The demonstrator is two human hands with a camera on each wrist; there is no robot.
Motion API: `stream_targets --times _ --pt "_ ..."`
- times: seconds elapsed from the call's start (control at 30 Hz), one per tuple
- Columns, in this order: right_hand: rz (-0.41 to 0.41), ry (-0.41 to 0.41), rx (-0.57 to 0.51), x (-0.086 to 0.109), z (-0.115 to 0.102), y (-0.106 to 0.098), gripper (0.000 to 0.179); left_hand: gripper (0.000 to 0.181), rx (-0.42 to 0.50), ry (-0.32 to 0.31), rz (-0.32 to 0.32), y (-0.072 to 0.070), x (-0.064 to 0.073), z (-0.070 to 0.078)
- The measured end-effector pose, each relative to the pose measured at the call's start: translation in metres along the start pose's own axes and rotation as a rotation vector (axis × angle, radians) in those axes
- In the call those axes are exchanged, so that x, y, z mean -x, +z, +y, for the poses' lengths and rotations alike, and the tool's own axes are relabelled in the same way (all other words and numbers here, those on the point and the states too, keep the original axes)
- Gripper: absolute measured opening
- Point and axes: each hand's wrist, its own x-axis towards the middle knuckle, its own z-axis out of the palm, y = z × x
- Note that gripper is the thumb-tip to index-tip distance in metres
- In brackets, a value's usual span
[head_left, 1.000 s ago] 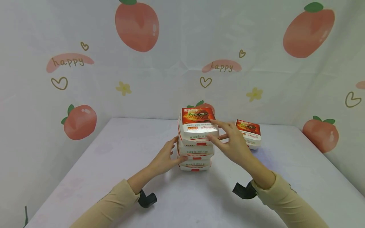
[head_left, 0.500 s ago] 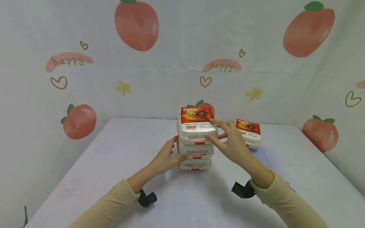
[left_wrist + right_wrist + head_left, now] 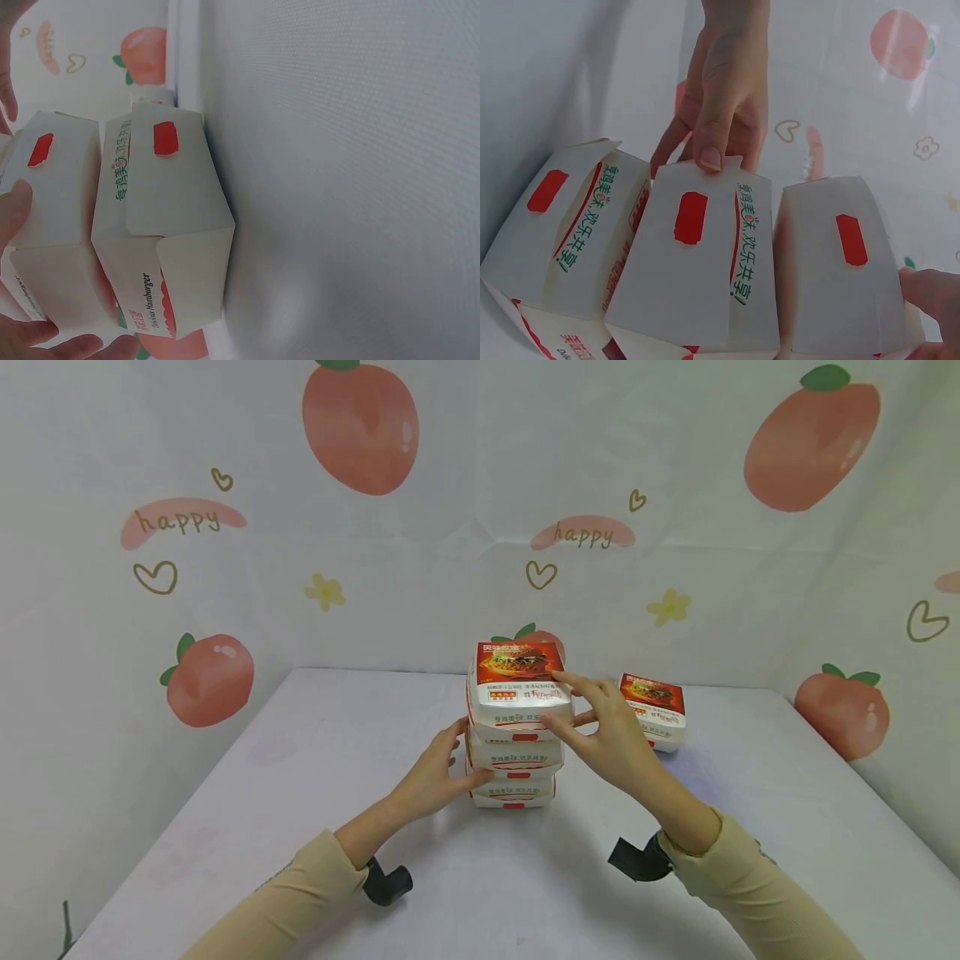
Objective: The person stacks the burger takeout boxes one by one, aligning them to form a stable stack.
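Three white burger boxes with red labels stand stacked in the head view. My left hand (image 3: 423,781) grips the middle box (image 3: 528,757) at its left side, thumb on the front. Under it, the bottom box (image 3: 517,795) rests on the table. At the right side of the top box (image 3: 517,693), my right hand (image 3: 611,735) holds the corner, thumb at the front and index finger on the lid. This top box sits a little further right than those below. In the right wrist view, the left thumb (image 3: 714,139) presses the middle box's front (image 3: 686,289).
Another burger box (image 3: 652,714) lies on the white table (image 3: 337,718) behind the right hand. A white backdrop (image 3: 465,485) printed with fruit and hearts closes off the back and sides. Black wrist devices hang below both sleeves.
The top box and my right hand have shifted very slightly left. My left hand and the two lower boxes look the same.
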Motion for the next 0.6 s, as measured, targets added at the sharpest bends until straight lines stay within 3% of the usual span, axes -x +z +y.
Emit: stream_targets --times 0.6 --pt "-0.003 0.018 0.003 0.0002 -0.0011 -0.003 0.058 0.083 -0.004 0.005 -0.003 -0.0005 0.0001 0.0014"
